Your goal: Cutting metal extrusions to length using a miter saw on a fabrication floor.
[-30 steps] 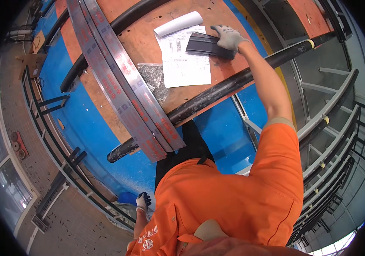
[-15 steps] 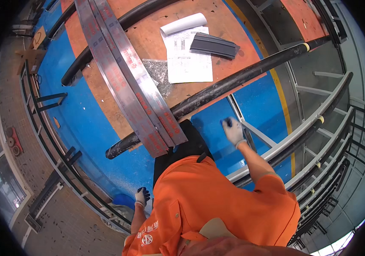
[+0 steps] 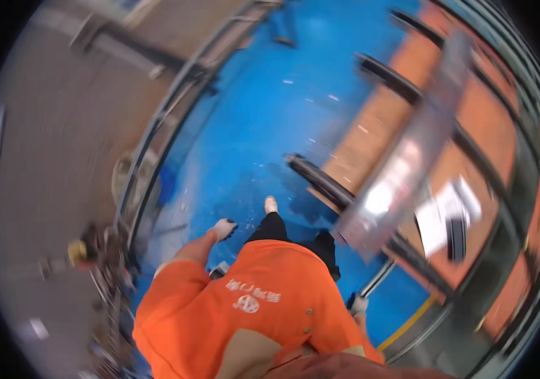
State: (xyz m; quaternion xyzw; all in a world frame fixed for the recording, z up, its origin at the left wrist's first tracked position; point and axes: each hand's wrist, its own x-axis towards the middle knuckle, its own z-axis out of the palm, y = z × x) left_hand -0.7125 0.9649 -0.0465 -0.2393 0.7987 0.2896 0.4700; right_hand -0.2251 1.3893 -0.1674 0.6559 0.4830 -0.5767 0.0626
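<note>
My left hand [image 3: 224,229], in a pale glove with dark fingers, hangs beside my left hip over the blue floor. Its fingers are loosely bent and apart, and I see nothing in them. Low on the other side is my gloved right hand [image 3: 359,306], partly hidden by my sleeve and close to a grey metal bar [image 3: 377,278]. Its fingers are too blurred to read. Ahead to the right, several long shiny metal strips [image 3: 402,158] lie across black padded bars [image 3: 323,180]. Neither hand touches the strips.
White papers [image 3: 432,227] and a dark stack of short profiles [image 3: 456,239] rest on the orange-brown board [image 3: 371,132]. A metal rail frame [image 3: 156,126] runs along my left. Blue floor [image 3: 263,107] stretches ahead. More racks [image 3: 529,82] stand at right.
My view has swung left, so the strips, papers and bars now appear farther right. My right hand has dropped from in front of me to beside my body. One shoe has come into view.
</note>
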